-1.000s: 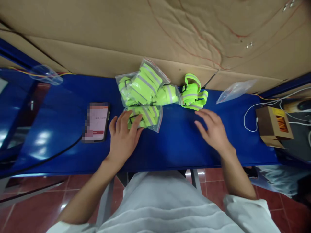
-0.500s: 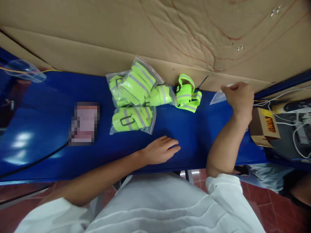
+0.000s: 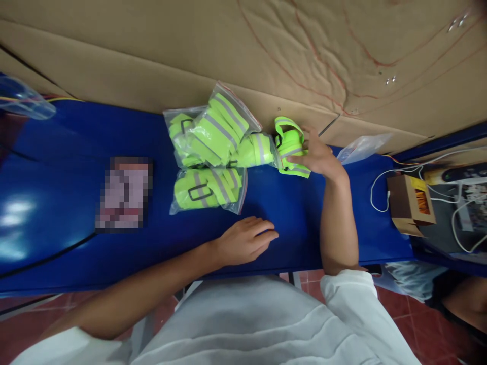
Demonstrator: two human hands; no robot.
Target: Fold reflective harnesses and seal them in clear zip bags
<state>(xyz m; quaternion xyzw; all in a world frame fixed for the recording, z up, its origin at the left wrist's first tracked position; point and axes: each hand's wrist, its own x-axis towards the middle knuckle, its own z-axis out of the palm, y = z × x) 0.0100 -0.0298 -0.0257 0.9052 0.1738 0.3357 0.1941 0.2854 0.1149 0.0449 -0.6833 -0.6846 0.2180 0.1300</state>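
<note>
My right hand (image 3: 317,157) reaches to the back of the blue table (image 3: 76,203) and grips a loose neon-yellow reflective strap (image 3: 289,142). My left hand (image 3: 245,239) rests flat on the table near the front edge, fingers loosely spread, holding nothing. Left of the loose strap lie three clear bags of folded neon straps: one bag (image 3: 207,186) nearest me and two bags (image 3: 213,129) stacked behind it against the cardboard.
An empty clear bag (image 3: 361,147) lies right of my right hand. A small cardboard box (image 3: 411,203) and white cables (image 3: 380,187) sit at the right end. A phone (image 3: 124,191) lies to the left. Cardboard sheets (image 3: 266,50) wall off the back.
My right hand left the empty clear bag at the far right and moved left onto the loose neon strap. My left hand has stayed on the table.
</note>
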